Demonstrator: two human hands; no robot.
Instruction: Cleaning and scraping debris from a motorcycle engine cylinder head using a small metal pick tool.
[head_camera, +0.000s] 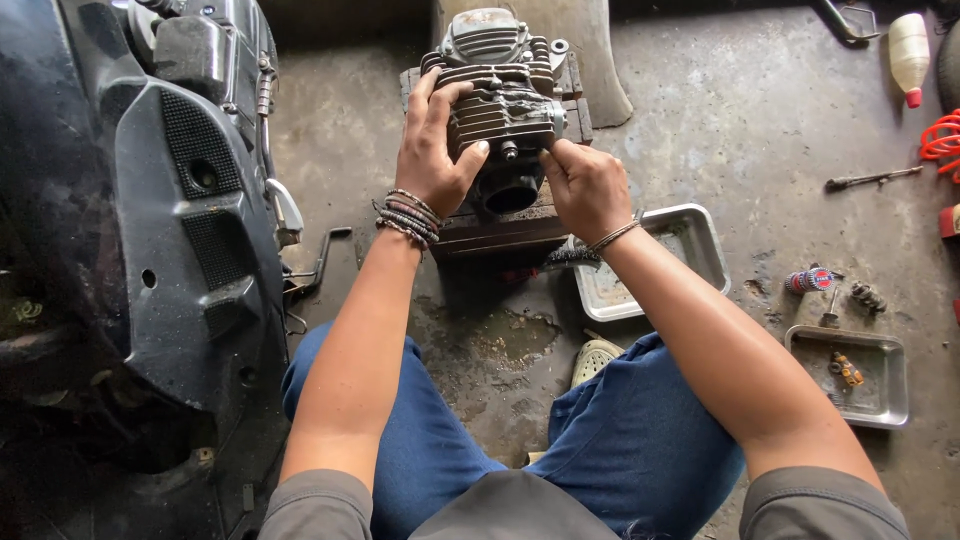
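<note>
A grey finned engine cylinder with its head (497, 95) stands on a small wooden block (500, 225) on the concrete floor. My left hand (432, 150) grips the cylinder's left side, fingers wrapped over the fins, beaded bracelets on the wrist. My right hand (583, 185) pinches at a small fitting on the cylinder's lower right edge, fingers closed on it. The cylinder's round bore opening faces me, between both hands.
A black scooter body (150, 230) fills the left side, its kick lever (320, 260) sticking out. A metal tray (690, 245) lies under my right wrist. Another tray with small parts (850, 375), a tool (870, 180), a white bottle (908, 55) and an orange hose (942, 140) lie at right.
</note>
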